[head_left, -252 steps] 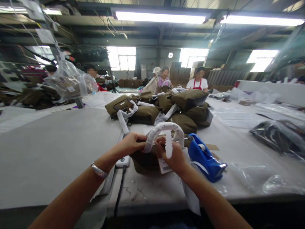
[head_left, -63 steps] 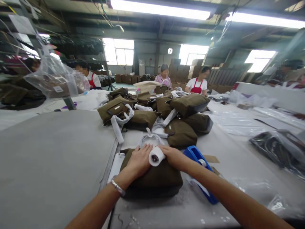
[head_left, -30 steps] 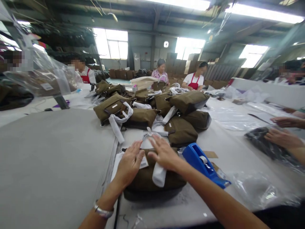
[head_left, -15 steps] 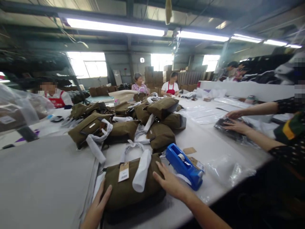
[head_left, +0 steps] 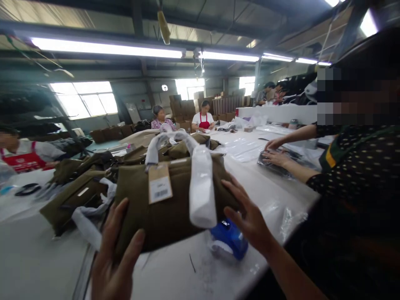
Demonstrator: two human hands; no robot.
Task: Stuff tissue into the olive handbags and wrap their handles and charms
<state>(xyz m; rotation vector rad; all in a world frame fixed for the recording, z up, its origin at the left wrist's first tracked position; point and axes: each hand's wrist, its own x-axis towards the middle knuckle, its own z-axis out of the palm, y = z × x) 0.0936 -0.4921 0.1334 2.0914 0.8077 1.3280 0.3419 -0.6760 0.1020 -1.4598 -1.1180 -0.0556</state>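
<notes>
Between my two hands an olive-green handbag (head_left: 134, 221) is held up off the table, its front tilted toward me. My left hand (head_left: 114, 254) grips its left end, thumb on the front. My right hand (head_left: 246, 210) presses on the right end, fingers along the side. The bag's handles are wrapped in white padding (head_left: 202, 187). A tan and white barcode tag (head_left: 160, 183) hangs on its front. Below the bag's right end, a blue tape dispenser (head_left: 233, 239) stands on the table, partly hidden.
More olive bags (head_left: 78, 196) with wrapped handles lie piled behind and left. At right, a co-worker's hands (head_left: 276, 154) rest on a dark item in clear plastic. Plastic sheets (head_left: 242, 148) cover part of the white table (head_left: 168, 279). Other people sit at the far side.
The handbag has been lifted from the table between both hands and raised closer to me. The view has turned right, so more of the co-worker shows.
</notes>
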